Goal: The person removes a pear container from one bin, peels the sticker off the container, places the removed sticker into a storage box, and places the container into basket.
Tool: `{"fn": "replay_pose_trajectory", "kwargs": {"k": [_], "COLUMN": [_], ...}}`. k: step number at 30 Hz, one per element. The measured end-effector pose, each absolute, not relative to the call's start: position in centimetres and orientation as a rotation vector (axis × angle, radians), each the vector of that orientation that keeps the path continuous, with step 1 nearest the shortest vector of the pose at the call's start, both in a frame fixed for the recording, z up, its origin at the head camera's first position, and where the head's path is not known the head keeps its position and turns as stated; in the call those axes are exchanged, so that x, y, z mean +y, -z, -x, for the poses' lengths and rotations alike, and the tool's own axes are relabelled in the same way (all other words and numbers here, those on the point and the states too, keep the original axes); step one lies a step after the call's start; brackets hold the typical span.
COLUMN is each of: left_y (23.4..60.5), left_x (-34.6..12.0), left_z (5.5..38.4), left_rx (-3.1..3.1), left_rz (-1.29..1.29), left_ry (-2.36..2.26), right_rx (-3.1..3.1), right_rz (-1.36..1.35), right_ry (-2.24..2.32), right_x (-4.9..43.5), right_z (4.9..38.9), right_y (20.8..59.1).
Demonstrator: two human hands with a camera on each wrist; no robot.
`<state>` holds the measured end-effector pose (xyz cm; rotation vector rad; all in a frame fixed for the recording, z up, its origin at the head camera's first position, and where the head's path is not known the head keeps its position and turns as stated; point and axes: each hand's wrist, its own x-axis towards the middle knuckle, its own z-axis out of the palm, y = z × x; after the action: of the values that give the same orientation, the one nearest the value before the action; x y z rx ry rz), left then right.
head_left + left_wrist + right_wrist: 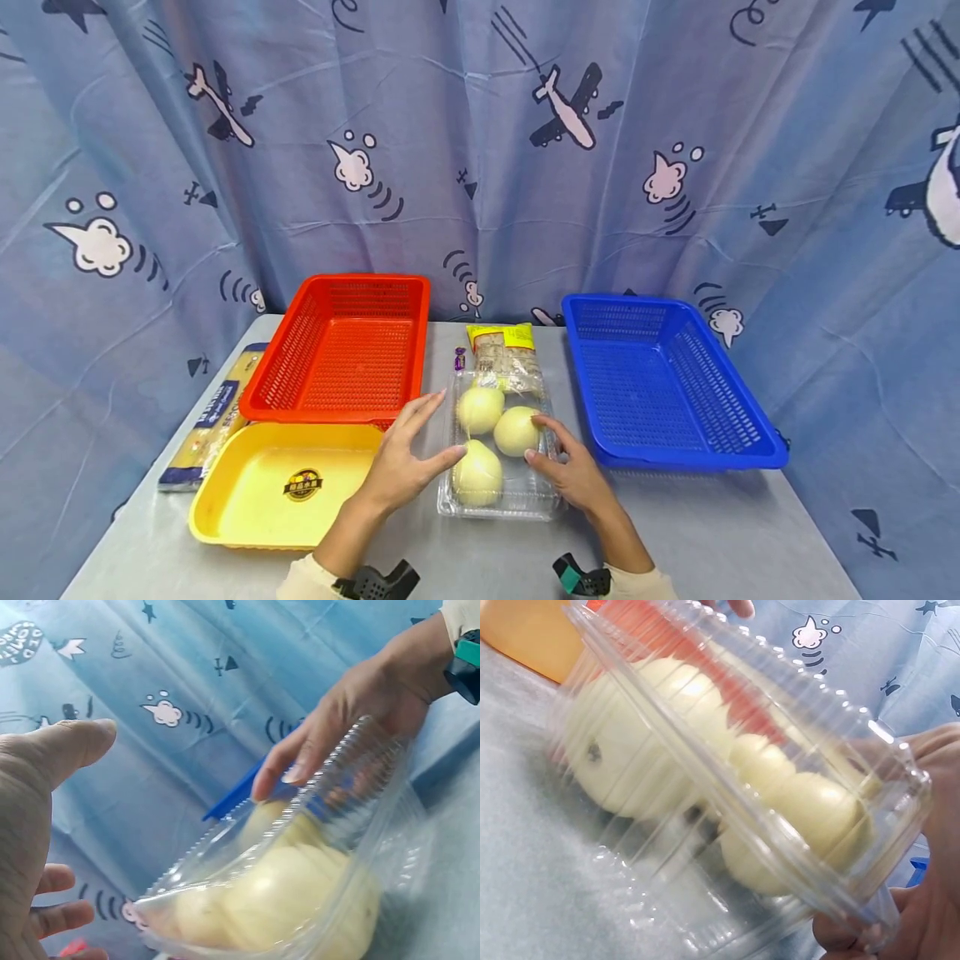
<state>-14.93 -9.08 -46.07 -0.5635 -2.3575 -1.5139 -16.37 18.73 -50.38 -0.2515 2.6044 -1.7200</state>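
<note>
A clear plastic clamshell box [517, 500] lies at mid-table with three pale yellow pears [477, 473] inside, its lid over them. My left hand [400, 467] is beside the box's left edge, fingers spread. In the left wrist view a gap separates this hand [30, 802] from the box [300, 930]. My right hand [573, 473] grips the right side of the box, thumb and a finger over the lid. Its curled fingertips show under the box's rim in the right wrist view, where the pears [622, 742] are seen through ribbed plastic.
A red basket [251, 400] and a yellow tray [202, 517] stand left, a blue basket [697, 462] right. A noodle pack [213, 421] lies at the far left. Behind the box are a yellow-topped bag [506, 346] and a small purple-wrapped candy [460, 358]. A curtain [465, 167] hangs behind.
</note>
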Motion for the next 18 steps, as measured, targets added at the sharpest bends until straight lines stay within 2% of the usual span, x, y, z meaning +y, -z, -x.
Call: {"fn": "replay_pose_trajectory", "kwargs": {"k": [7, 14, 18], "left_y": [47.1, 47.8, 48.2], "left_x": [-7.5, -6.4, -6.1], "left_z": [15.7, 16.1, 16.3], "left_rx": [-2.469, -2.594, -2.684], "left_rz": [0.518, 0.463, 0.426], "left_ry": [1.429, 1.384, 1.315], "right_rx": [2.6, 2.595, 2.598], "right_rz": [0.229, 0.235, 0.245], "right_ry": [1.728, 1.744, 1.73], "right_x": [18.6, 17.7, 17.5], "right_z": [16.3, 14.9, 14.5], "right_y": [50.3, 46.9, 46.3]}}
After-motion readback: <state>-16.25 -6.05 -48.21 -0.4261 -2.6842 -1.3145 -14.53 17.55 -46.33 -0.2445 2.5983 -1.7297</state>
